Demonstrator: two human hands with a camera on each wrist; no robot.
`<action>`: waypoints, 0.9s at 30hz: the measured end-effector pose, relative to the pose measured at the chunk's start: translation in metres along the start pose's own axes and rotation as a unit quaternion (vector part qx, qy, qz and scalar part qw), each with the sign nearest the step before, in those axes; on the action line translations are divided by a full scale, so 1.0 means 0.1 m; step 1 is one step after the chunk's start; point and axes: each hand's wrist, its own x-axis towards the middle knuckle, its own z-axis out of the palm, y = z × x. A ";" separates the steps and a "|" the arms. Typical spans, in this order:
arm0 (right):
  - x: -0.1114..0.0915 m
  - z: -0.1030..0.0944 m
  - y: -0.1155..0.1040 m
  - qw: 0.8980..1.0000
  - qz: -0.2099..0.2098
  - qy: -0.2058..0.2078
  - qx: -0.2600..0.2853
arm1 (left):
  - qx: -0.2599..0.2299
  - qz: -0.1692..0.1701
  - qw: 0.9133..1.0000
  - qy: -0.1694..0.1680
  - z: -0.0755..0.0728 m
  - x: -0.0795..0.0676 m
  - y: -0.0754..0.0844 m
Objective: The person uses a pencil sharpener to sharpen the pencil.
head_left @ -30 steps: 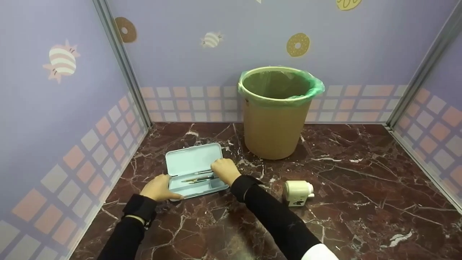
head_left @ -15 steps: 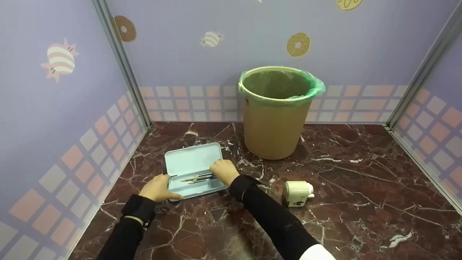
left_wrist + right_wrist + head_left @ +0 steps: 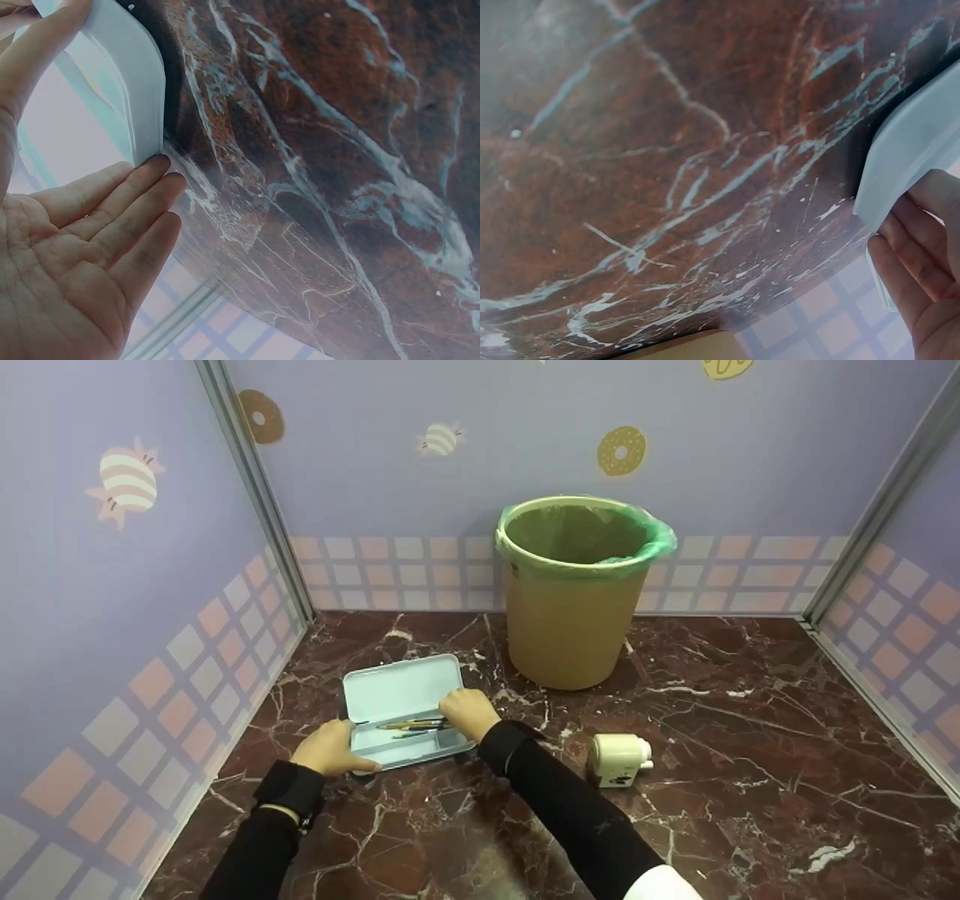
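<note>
A light blue pencil case (image 3: 401,690) lies on the dark red marble-patterned surface, lid raised at the back. Several slender pencils (image 3: 420,726) lie together inside, towards the right; their right ends are hidden by my right hand (image 3: 469,714). My left hand (image 3: 328,748) holds the left end, thumb along the front edge; in the left wrist view its fingertips touch the case's corner (image 3: 146,112). The right hand grips the opposite end near the hinge. In the right wrist view its bent fingers (image 3: 911,262) meet the case's edge (image 3: 904,157).
A tan waste bin (image 3: 574,622) with a green liner stands behind, right of the case. To the right sits a small cream device (image 3: 619,760) with a white side knob, like a crank pencil sharpener. Patterned panels (image 3: 405,495) wall the left, back and right.
The pencils have shifted slightly inside the case. Both hands stay at its two ends, with hardly any movement.
</note>
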 end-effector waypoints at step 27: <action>-0.45 -0.54 0.45 0.982 -0.017 -0.062 0.177 | 0.068 -0.018 0.997 0.018 -0.06 -0.09 0.31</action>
